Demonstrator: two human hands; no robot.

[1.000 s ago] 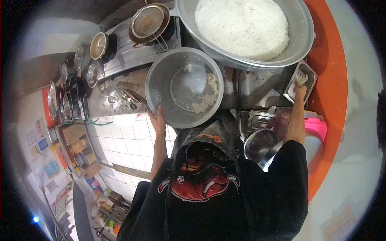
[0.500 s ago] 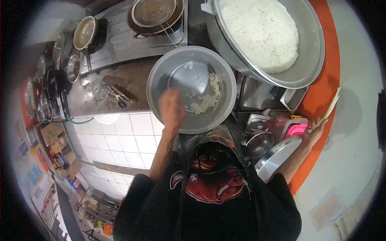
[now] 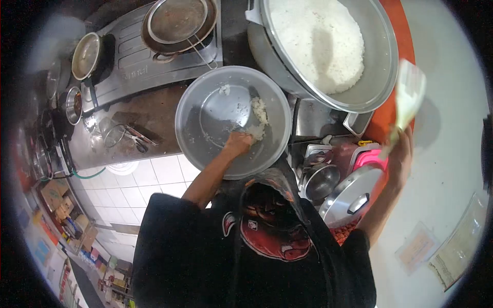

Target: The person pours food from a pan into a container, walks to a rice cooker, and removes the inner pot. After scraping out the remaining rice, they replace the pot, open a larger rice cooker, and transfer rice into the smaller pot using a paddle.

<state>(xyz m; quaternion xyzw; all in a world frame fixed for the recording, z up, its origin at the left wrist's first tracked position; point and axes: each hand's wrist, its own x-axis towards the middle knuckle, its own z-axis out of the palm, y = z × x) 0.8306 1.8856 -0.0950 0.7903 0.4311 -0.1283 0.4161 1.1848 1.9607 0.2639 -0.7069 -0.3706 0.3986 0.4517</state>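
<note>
My left hand (image 3: 239,144) is down inside a large grey bowl (image 3: 184,123), its fingers closed on the edge of a clump of cooked rice (image 3: 260,110). Smaller bits of rice cling to the bowl's wall and floor. My right hand (image 3: 400,159), off to the right, grips the handle of a pale rice paddle (image 3: 411,92), whose flat blade points up and away from me. Beyond the bowl, a big metal pot (image 3: 382,77) holds a thick mound of white rice (image 3: 316,46).
A gas stove (image 3: 133,66) at the back left carries a pan with a strainer (image 3: 177,20). Scissors (image 3: 137,141) lie on the counter. A metal lid (image 3: 349,197), a dark bowl (image 3: 321,182) and a pink item (image 3: 370,159) sit between my body and right arm.
My left hand has moved from the bowl's left side to the rice on its right. The paddle has turned from edge-on to show its broad face. The whole view has shifted slightly.
</note>
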